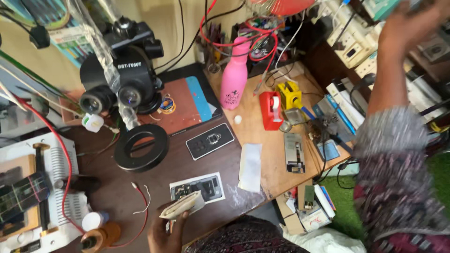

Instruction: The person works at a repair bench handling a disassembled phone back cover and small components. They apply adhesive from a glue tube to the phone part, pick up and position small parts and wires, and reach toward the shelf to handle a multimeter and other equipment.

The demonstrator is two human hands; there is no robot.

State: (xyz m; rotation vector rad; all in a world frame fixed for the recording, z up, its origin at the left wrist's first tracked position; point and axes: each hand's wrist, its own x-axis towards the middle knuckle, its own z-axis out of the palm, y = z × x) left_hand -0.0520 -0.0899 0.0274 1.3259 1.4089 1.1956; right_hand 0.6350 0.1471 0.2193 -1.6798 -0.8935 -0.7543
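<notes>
A cluttered repair bench (140,187), dark brown at the left and lighter wood at the right, fills the head view, with wires and power sockets along the back wall. A black microscope (124,70) stands at the rear left above a black ring light (141,147) lying flat on the bench. A pink bottle (233,75) stands upright behind the middle, and a red tape dispenser (271,110) sits just right of it, beside a yellow tool (289,95).

The left hand (164,232) rises from the bottom edge, its fingers closed on a pale, folded cloth-like wad (183,205), held just above the near edge of the bench. Right behind the wad lies an opened phone (198,189) on a white sheet. A second dark phone back (209,140) lies further back, and a white strip of paper (251,166) lies to the right.

The right hand (408,23) is raised toward the shelves at the upper right, blurred; whether it grips anything cannot be told. Its patterned sleeve (398,178) hangs below.
</notes>
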